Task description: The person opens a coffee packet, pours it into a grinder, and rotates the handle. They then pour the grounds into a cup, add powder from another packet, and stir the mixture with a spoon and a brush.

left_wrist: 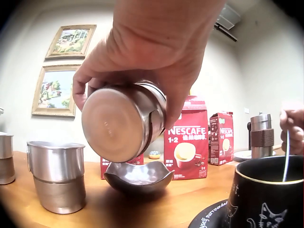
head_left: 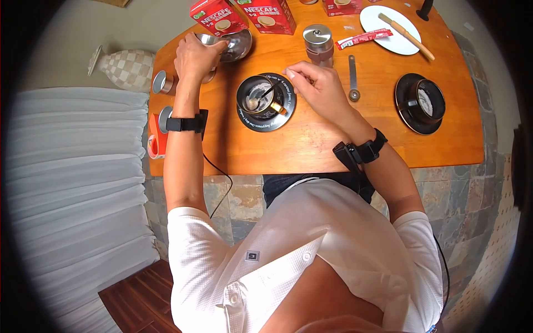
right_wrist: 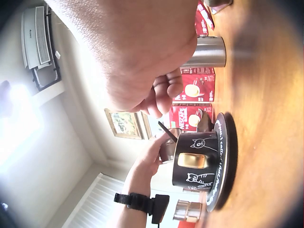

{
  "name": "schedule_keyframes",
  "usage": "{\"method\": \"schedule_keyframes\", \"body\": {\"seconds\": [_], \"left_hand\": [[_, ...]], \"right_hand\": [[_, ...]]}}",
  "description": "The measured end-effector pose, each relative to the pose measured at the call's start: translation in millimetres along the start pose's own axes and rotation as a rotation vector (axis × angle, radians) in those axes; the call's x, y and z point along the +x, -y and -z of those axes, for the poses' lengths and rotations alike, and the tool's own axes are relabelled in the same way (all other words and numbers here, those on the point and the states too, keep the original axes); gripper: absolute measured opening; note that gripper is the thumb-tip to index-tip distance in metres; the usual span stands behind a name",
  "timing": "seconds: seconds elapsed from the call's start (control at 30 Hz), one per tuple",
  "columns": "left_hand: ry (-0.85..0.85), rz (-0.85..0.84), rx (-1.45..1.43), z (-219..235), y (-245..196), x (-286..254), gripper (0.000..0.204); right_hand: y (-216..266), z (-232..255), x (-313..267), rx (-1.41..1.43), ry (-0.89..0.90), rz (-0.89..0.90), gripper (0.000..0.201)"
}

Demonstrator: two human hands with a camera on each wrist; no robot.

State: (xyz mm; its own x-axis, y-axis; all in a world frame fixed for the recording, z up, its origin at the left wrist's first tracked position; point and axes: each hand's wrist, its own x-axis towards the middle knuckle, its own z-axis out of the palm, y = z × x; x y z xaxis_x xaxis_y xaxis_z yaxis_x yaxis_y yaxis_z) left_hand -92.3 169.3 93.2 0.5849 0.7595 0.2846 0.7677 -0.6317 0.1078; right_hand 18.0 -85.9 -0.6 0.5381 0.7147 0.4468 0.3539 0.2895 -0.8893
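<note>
My left hand (head_left: 194, 58) grips a metal cup (left_wrist: 114, 123), tilted above a wavy-rimmed metal bowl (left_wrist: 137, 183) in the left wrist view. My right hand (head_left: 319, 86), fingers curled, pinches the upper end of a spoon (head_left: 266, 93). The spoon leans inside a black cup (right_wrist: 197, 166) with a gold handle (right_wrist: 192, 160), which stands on a black saucer (head_left: 266, 125). Something pale lies in this cup, its exact nature unclear. The fingertips on the spoon are partly hidden in the right wrist view.
Red Nescafe boxes (head_left: 269, 16) and a metal grinder (head_left: 318, 44) stand at the back. A white plate (head_left: 369, 19) holds a brush and red sachet. Another black cup (head_left: 427, 102) is at right, with a measuring spoon (head_left: 352, 77) nearer. Metal cups (left_wrist: 59, 185) stand at left.
</note>
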Motion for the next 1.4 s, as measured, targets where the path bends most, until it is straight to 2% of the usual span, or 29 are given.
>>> {"method": "schedule_keyframes", "body": {"seconds": [0.13, 0.3, 0.73, 1.03, 1.13, 1.2, 1.23, 1.3, 1.4], "left_hand": [[0.026, 0.003, 0.047, -2.9, -2.5, 6.5, 0.084], [0.098, 0.053, 0.062, -3.8, -6.1, 9.3, 0.083], [0.097, 0.063, 0.147, 0.5, -9.1, 9.2, 0.084], [0.073, 0.051, 0.043, 13.8, -12.7, 6.6, 0.086], [0.026, 0.032, -0.064, 19.2, -2.2, 7.3, 0.087], [0.015, 0.017, -0.373, 24.4, 9.5, 2.7, 0.087], [0.017, 0.022, -0.370, 25.2, 15.0, -1.0, 0.087], [0.001, 0.004, -0.704, 33.3, 20.0, -17.2, 0.083], [0.046, 0.054, -0.841, 55.6, 19.2, -54.6, 0.078]], "right_hand": [[0.3, 3.1, -0.3, -0.016, 0.054, -0.009, 0.017], [-1.7, 1.5, -0.2, -0.010, 0.038, 0.020, 0.016], [1.0, 1.8, -0.7, -0.010, 0.044, 0.006, 0.017], [0.0, -1.4, -1.5, 0.020, 0.030, 0.017, 0.018], [-1.7, -2.8, -2.4, 0.032, 0.027, 0.017, 0.018], [-2.8, -3.0, -1.8, 0.027, 0.027, 0.018, 0.018], [-3.2, -3.0, -2.0, 0.021, 0.024, 0.020, 0.019], [-1.2, -2.0, -1.7, 0.013, 0.028, 0.007, 0.019], [-1.5, -3.5, -2.2, 0.038, 0.028, -0.015, 0.019]]}}
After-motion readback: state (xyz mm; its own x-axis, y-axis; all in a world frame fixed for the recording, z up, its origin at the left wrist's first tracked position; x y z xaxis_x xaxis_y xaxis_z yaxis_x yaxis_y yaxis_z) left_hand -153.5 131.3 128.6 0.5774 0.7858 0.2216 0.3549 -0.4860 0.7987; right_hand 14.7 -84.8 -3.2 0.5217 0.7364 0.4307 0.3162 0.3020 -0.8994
